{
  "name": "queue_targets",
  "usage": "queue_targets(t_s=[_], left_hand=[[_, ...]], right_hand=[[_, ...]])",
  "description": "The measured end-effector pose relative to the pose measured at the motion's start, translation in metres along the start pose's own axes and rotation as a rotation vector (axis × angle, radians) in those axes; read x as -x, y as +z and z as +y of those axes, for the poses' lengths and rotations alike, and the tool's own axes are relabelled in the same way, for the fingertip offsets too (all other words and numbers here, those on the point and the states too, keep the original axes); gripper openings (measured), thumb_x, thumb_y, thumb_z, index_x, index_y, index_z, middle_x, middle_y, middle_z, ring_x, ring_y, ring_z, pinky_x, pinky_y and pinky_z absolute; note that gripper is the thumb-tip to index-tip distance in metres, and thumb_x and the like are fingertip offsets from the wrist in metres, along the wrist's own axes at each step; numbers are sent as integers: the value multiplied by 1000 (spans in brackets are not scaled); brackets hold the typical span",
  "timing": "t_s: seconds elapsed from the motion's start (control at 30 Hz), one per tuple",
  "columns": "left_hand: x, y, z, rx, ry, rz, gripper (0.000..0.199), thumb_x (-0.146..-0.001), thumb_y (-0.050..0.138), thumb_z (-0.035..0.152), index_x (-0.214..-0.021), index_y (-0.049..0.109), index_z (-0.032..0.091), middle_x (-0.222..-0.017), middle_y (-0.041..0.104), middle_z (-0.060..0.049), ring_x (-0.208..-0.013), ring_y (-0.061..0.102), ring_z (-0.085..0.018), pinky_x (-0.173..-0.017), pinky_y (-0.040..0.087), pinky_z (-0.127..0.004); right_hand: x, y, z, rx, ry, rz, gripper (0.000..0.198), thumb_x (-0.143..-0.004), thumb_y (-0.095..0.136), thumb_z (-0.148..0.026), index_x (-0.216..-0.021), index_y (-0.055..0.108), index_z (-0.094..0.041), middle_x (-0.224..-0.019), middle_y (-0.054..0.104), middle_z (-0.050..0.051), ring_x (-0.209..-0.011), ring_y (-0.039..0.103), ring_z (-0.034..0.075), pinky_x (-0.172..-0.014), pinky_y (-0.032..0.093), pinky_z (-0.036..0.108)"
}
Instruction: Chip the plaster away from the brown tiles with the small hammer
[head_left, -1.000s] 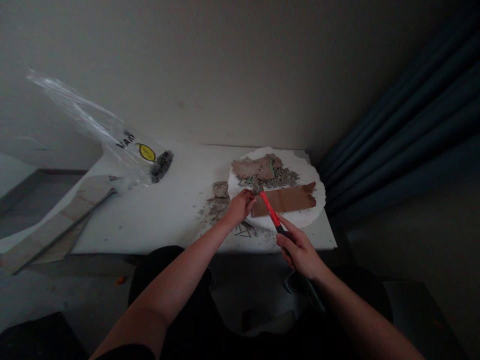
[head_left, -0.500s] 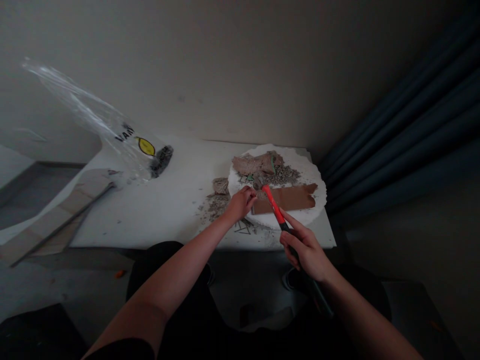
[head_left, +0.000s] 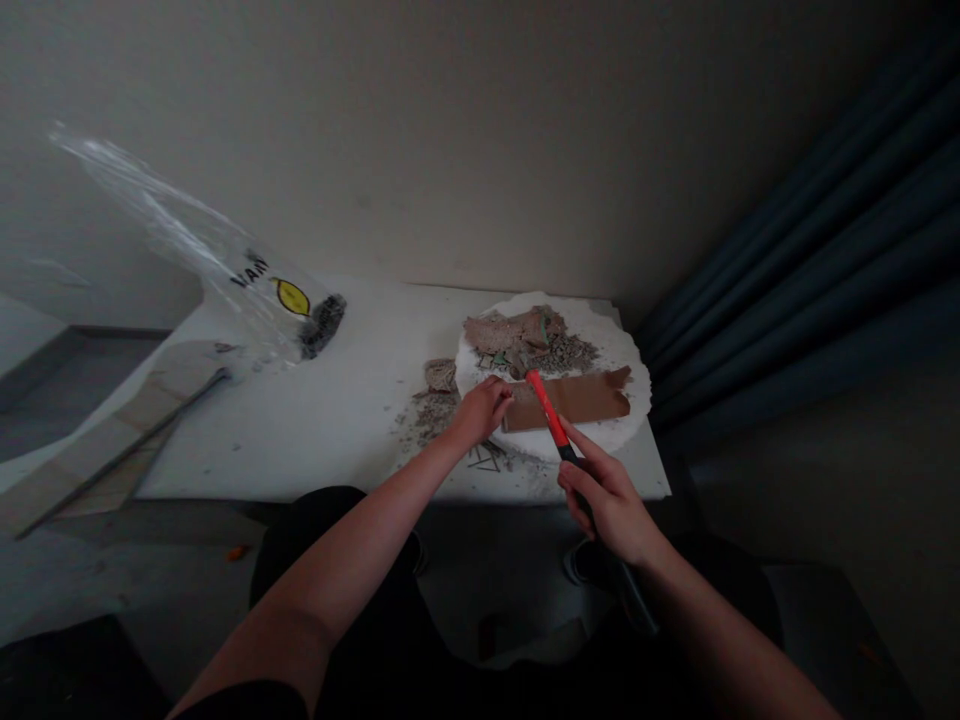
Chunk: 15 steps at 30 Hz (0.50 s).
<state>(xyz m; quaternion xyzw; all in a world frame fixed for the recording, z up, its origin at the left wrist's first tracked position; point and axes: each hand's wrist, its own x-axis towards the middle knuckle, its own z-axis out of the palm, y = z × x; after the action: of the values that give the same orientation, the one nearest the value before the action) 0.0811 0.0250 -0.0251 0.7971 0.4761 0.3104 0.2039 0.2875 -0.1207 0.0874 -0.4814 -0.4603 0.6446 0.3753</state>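
My right hand [head_left: 606, 495] grips a hammer [head_left: 550, 410] with a red neck and a dark handle. The hammer's head is over the left end of a flat brown strip [head_left: 589, 398], which looks like cardboard. At that end my left hand [head_left: 484, 408] is closed in a pinch; what its fingers hold is too small to make out. The strip lies on a round white pad [head_left: 636, 385] with a ragged edge. Behind it on the pad are a brown broken chunk [head_left: 502, 335] with green bits and a heap of grey crumbs [head_left: 574, 352].
Left of the pad lie a small grey lump [head_left: 440, 375] and scattered crumbs. Several thin nail-like sticks [head_left: 486, 460] are near the table's front edge. A clear plastic bag [head_left: 262, 295] with dark contents stands farther left, beside flat board pieces [head_left: 120, 440]. A dark curtain [head_left: 810, 270] hangs at right.
The hammer's head has shifted very slightly, and its handle end has swung a little left. My left hand stays at the strip's left end, still pinched.
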Motion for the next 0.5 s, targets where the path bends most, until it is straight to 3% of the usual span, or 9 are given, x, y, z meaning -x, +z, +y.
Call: queue_targets(t_s=[0.13, 0.37, 0.5], left_hand=[[-1, 3, -3, -12, 19, 7, 8, -89, 51, 24, -88, 56, 18, -94, 58, -5, -90, 56, -17, -82, 46, -31], [1, 3, -4, -12, -22, 10, 13, -91, 49, 27, -88, 58, 18, -96, 60, -6, -88, 58, -17, -80, 47, -30], [0, 4, -5, -15, 23, 16, 8, -89, 51, 24, -87, 57, 18, -94, 60, -5, -89, 57, -17, -81, 46, -31]], right_hand=[[8, -2, -8, 0, -42, 3, 67, -95, 54, -36, -155, 24, -33, -59, 45, -9, -37, 36, 6, -31, 30, 15], [-1, -2, 8, 31, 37, -18, 68, -94, 54, -35, -155, 26, -28, -57, 43, -10, -35, 33, 5, -30, 28, 15], [2, -1, 0, 49, -31, -9, 69, -94, 53, -36, -156, 24, -28, -53, 42, -10, -35, 34, 6, -31, 28, 16]])
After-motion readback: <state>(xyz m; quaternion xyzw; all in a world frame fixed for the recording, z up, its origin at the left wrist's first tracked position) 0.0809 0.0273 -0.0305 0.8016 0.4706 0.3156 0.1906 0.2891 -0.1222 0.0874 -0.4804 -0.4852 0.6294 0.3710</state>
